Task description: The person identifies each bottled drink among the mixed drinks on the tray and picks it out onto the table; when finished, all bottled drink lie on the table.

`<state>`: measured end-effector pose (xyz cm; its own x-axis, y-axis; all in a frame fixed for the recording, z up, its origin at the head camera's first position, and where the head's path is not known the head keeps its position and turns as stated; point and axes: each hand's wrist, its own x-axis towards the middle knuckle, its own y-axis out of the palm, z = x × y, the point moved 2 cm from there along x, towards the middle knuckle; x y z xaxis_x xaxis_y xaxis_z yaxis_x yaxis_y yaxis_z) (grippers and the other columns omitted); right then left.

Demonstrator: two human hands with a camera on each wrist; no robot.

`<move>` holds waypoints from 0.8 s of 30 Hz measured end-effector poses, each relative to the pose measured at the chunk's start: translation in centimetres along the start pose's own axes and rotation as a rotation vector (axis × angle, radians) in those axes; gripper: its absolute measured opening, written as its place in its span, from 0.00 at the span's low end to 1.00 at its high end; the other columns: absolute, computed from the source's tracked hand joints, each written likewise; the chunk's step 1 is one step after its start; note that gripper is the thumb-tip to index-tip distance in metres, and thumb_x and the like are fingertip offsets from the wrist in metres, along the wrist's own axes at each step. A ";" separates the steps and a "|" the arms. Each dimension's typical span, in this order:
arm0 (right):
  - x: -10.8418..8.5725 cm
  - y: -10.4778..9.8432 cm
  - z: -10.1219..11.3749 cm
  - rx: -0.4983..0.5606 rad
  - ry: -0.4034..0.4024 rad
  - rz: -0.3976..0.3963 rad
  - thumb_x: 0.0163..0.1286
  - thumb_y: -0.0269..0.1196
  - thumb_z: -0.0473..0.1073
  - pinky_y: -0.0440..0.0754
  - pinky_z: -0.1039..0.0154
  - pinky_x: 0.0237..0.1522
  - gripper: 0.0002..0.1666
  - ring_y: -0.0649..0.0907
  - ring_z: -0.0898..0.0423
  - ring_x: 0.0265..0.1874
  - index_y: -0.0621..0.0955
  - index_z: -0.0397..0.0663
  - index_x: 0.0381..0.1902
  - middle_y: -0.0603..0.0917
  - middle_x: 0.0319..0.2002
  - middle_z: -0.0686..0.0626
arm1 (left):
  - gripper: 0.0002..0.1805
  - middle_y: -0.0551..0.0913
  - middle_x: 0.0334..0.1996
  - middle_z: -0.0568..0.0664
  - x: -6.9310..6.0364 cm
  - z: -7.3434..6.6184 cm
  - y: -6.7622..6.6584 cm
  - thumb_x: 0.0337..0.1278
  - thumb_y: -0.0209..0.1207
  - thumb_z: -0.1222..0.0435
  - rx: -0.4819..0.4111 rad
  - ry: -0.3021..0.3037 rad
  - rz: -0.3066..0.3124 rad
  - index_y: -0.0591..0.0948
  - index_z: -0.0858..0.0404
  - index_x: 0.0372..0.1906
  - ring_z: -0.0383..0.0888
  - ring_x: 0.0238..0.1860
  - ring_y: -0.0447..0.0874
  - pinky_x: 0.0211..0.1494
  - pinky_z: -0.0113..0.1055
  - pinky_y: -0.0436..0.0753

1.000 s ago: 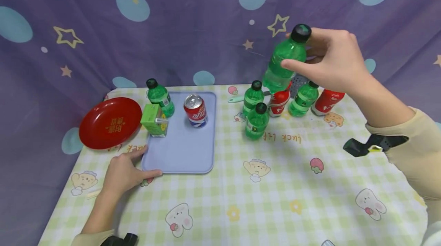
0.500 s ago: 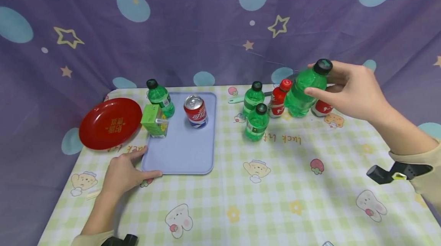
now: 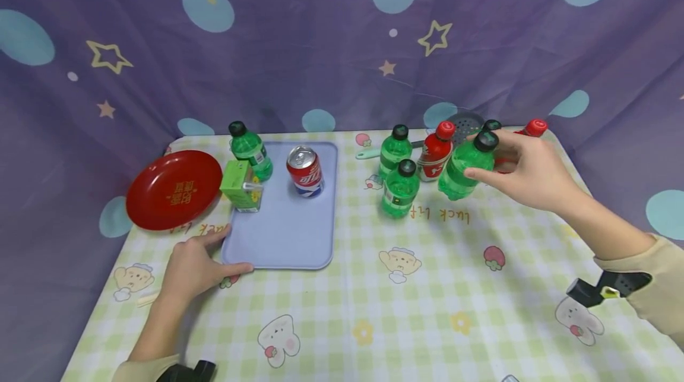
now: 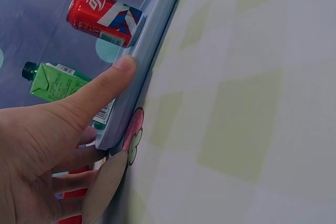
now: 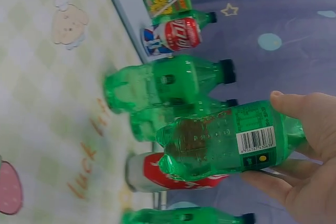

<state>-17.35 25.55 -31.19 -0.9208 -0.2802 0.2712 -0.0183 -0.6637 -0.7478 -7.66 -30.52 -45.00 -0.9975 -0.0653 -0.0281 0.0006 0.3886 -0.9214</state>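
Note:
My right hand (image 3: 534, 171) grips a green soda bottle (image 3: 465, 169) near its upper part, tilted. In the right wrist view its base hangs a little above the cloth. Beside it stands a red-capped cola bottle (image 3: 435, 153); another red-capped bottle (image 3: 536, 127) and a green bottle are partly hidden behind the hand. Two green bottles (image 3: 401, 192) stand to its left. My left hand (image 3: 189, 266) rests at the near-left corner of the blue tray (image 3: 278, 251), thumb on the near rim, fingers along the left side. The tray bears a cola can (image 3: 306, 174), a green drink carton (image 3: 240, 186) and a green bottle (image 3: 251, 153).
A red plate (image 3: 173, 189) lies left of the tray. Behind the bottles lies a slotted spatula (image 3: 465, 123) with a pale green handle. A purple curtain (image 3: 320, 43) hangs along the table's back edge. Checked cloth (image 3: 342, 311) covers the table.
My right hand has brought the green bottle down from high above the others, first to the right, then slightly back left and towards me. My left hand stays at the tray corner.

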 end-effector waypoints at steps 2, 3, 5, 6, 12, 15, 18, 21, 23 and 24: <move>-0.1 0.6 -0.3 0.001 0.008 0.014 0.58 0.83 0.40 0.82 0.85 0.38 0.29 0.90 0.75 0.36 0.88 0.50 0.58 0.92 0.46 0.46 | 0.58 0.80 0.65 0.71 0.0 0.1 0.0 0.33 0.83 0.36 0.000 -0.007 0.003 0.80 0.66 0.70 0.71 0.66 0.81 0.64 0.67 0.82; -0.1 0.8 -0.5 0.006 0.016 0.022 0.58 0.83 0.40 0.82 0.85 0.38 0.29 0.92 0.69 0.37 0.88 0.50 0.58 0.92 0.46 0.46 | 0.58 0.80 0.65 0.71 -0.1 0.1 -0.1 0.33 0.83 0.36 0.000 -0.011 0.005 0.80 0.66 0.70 0.71 0.66 0.81 0.64 0.67 0.82; -0.2 1.4 -0.8 0.011 0.024 0.033 0.58 0.82 0.41 0.81 0.86 0.38 0.28 0.95 0.55 0.40 0.89 0.50 0.57 0.93 0.46 0.46 | 0.58 0.80 0.65 0.71 -0.1 0.1 -0.1 0.34 0.83 0.36 -0.001 -0.017 0.010 0.80 0.66 0.70 0.71 0.66 0.81 0.64 0.67 0.82; -0.2 1.6 -0.9 0.016 0.025 0.040 0.59 0.82 0.41 0.81 0.86 0.39 0.28 0.95 0.48 0.42 0.88 0.50 0.58 0.93 0.46 0.46 | 0.58 0.80 0.65 0.71 -0.1 0.1 -0.1 0.34 0.83 0.36 -0.002 -0.019 0.012 0.80 0.66 0.70 0.71 0.67 0.81 0.64 0.67 0.82; -0.4 2.8 -1.8 0.034 0.004 0.067 0.63 0.80 0.43 0.81 0.87 0.42 0.25 0.94 0.38 0.45 0.87 0.47 0.57 0.93 0.46 0.43 | 0.58 0.81 0.64 0.71 -0.1 0.0 -0.1 0.32 0.84 0.36 -0.016 0.002 -0.004 0.80 0.66 0.69 0.71 0.66 0.82 0.63 0.67 0.82; -0.5 3.3 -2.2 0.025 0.005 0.063 0.63 0.80 0.44 0.79 0.89 0.40 0.23 0.93 0.36 0.46 0.87 0.45 0.53 0.93 0.47 0.42 | 0.58 0.82 0.63 0.71 -0.1 0.0 -0.1 0.31 0.84 0.36 -0.024 0.019 -0.019 0.81 0.66 0.68 0.71 0.64 0.83 0.62 0.66 0.84; -0.6 3.8 -2.5 0.016 0.026 0.062 0.64 0.80 0.46 0.86 0.81 0.40 0.22 0.93 0.35 0.46 0.87 0.45 0.52 0.93 0.48 0.40 | 0.58 0.82 0.63 0.71 -0.1 -0.1 -0.2 0.31 0.85 0.37 -0.027 0.026 -0.026 0.81 0.66 0.68 0.71 0.63 0.83 0.61 0.66 0.84; -0.6 4.2 -2.8 0.007 0.052 0.065 0.64 0.79 0.47 0.94 0.59 0.43 0.23 0.92 0.34 0.47 0.86 0.45 0.53 0.93 0.49 0.39 | 0.57 0.82 0.63 0.71 -0.1 -0.1 -0.2 0.31 0.85 0.37 -0.028 0.024 -0.023 0.81 0.66 0.68 0.71 0.64 0.83 0.62 0.66 0.84; -0.7 4.4 -3.0 0.007 0.063 0.070 0.64 0.79 0.48 0.93 0.45 0.44 0.25 0.92 0.33 0.48 0.86 0.44 0.55 0.92 0.51 0.38 | 0.57 0.81 0.64 0.71 -0.1 -0.2 -0.2 0.32 0.84 0.37 -0.029 0.019 -0.018 0.81 0.66 0.69 0.71 0.64 0.82 0.62 0.66 0.84; -0.7 4.5 -3.1 0.008 0.063 0.071 0.64 0.79 0.47 0.92 0.40 0.45 0.26 0.92 0.33 0.48 0.86 0.44 0.56 0.92 0.52 0.37 | 0.57 0.81 0.64 0.71 -0.1 -0.2 -0.2 0.32 0.84 0.37 -0.029 0.017 -0.015 0.81 0.66 0.69 0.71 0.65 0.82 0.63 0.66 0.83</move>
<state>-18.01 24.85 -36.60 -0.9425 -0.2827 0.1785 0.0511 -0.6496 -0.7586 -7.55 -30.43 -44.70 -0.9984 -0.0561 -0.0072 -0.0167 0.4143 -0.9100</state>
